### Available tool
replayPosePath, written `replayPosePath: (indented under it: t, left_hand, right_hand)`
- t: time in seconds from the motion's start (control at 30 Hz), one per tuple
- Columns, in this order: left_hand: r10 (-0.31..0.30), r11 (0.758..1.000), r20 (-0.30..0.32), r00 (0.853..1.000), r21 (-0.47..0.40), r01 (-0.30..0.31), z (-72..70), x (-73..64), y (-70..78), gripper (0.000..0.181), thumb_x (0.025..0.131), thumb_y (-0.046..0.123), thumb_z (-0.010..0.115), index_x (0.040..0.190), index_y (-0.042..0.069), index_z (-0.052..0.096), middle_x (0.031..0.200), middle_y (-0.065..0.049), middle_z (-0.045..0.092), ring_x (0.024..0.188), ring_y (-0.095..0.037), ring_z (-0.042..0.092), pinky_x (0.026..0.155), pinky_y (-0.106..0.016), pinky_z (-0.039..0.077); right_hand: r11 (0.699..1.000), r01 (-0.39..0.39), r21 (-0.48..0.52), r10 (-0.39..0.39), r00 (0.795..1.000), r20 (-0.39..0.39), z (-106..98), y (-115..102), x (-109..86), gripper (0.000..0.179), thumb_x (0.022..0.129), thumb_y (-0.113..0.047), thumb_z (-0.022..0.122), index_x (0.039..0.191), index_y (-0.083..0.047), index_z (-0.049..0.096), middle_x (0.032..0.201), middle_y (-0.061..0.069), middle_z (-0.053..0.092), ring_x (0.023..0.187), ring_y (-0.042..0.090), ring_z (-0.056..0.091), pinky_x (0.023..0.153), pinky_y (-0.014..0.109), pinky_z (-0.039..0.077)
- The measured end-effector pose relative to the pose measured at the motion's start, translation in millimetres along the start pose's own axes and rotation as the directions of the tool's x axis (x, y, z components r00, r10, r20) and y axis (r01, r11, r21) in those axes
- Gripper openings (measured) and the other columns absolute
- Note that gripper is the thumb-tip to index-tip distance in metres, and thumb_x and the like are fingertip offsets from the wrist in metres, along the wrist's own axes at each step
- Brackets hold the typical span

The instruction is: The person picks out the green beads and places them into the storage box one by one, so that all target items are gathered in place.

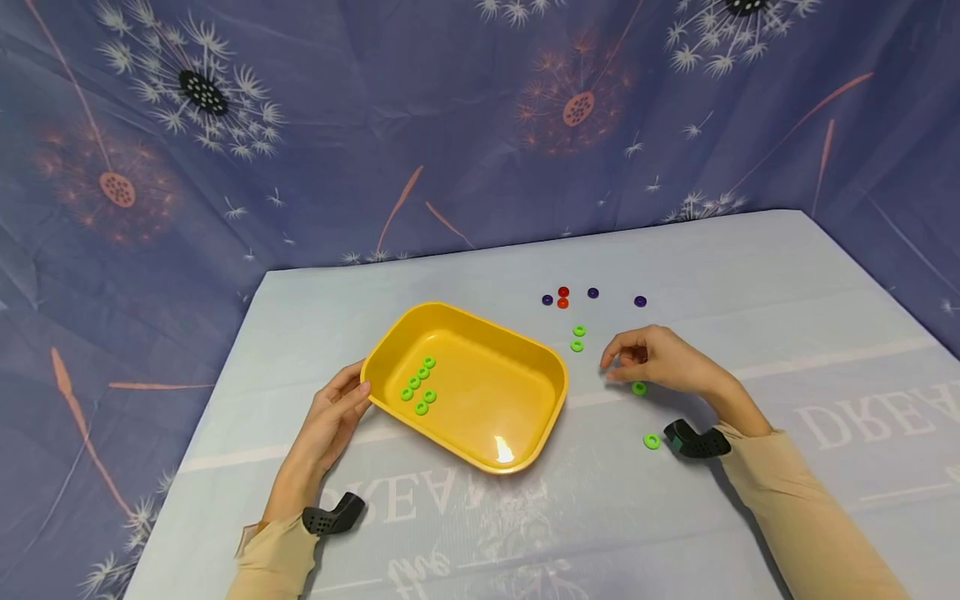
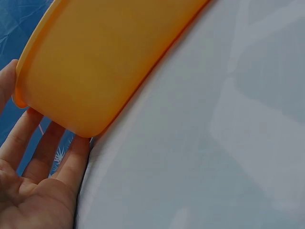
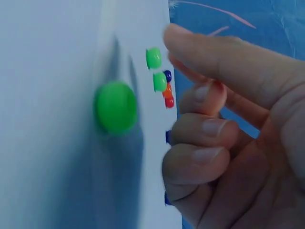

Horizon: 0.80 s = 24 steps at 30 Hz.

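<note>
A yellow plastic tray (image 1: 480, 333) lies at an angle on the cloth-covered table, with several small green rings (image 1: 422, 372) in its left part. My left hand (image 1: 333, 417) grips the tray's left corner, thumb on the rim; in the left wrist view its fingers (image 2: 71, 162) touch the outer wall. My right hand (image 1: 660, 362) hovers right of the tray, fingers bent, nothing seen between them. Close below it lies a green ring (image 1: 638, 387), and another green ring (image 1: 652, 441) sits nearer the wrist. In the right wrist view, one green ring (image 3: 116, 107) appears large beside the curled fingers.
Two green rings (image 1: 577, 338) lie between the tray and my right hand. Farther back are two red rings (image 1: 563, 297) and dark purple rings (image 1: 593, 292). A patterned blue curtain (image 1: 450, 125) hangs behind the table's back edge.
</note>
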<state>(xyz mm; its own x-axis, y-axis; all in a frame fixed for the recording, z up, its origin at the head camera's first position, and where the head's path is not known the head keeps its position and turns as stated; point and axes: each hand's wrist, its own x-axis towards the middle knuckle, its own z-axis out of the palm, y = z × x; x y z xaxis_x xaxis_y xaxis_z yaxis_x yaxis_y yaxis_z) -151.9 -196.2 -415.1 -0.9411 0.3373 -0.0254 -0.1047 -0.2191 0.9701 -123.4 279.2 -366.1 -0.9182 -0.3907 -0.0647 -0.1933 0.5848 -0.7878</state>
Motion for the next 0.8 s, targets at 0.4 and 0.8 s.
replayPosePath:
  t: [0.4,0.8]
  left_hand:
    - [0.002,1.0,-0.009,1.0,-0.009,-0.003,0.3,-0.5,-1.9,0.03,0.101,0.003,0.05,0.131,0.008,0.055,0.126,-0.002,0.057,0.113,-0.011,0.058,0.1,-0.022,0.049]
    - [-0.001,1.0,-0.013,1.0,-0.003,0.001,1.3,-0.6,-0.3,0.03,0.101,0.004,0.051,0.131,0.008,0.055,0.127,-0.001,0.057,0.114,-0.011,0.058,0.1,-0.021,0.049]
  right_hand:
    - [0.996,0.05,0.078,-0.063,0.982,0.176,-19,21,-12.0,0.027,0.08,-0.011,0.081,0.101,0.001,0.068,0.066,0.0,0.045,0.056,0.006,0.04,0.052,0.024,0.036]
    - [0.987,0.075,0.139,-0.106,0.967,0.234,-25,32,-17.9,0.026,0.08,-0.004,0.079,0.102,0.004,0.066,0.062,0.011,0.041,0.055,0.004,0.037,0.049,0.024,0.035]
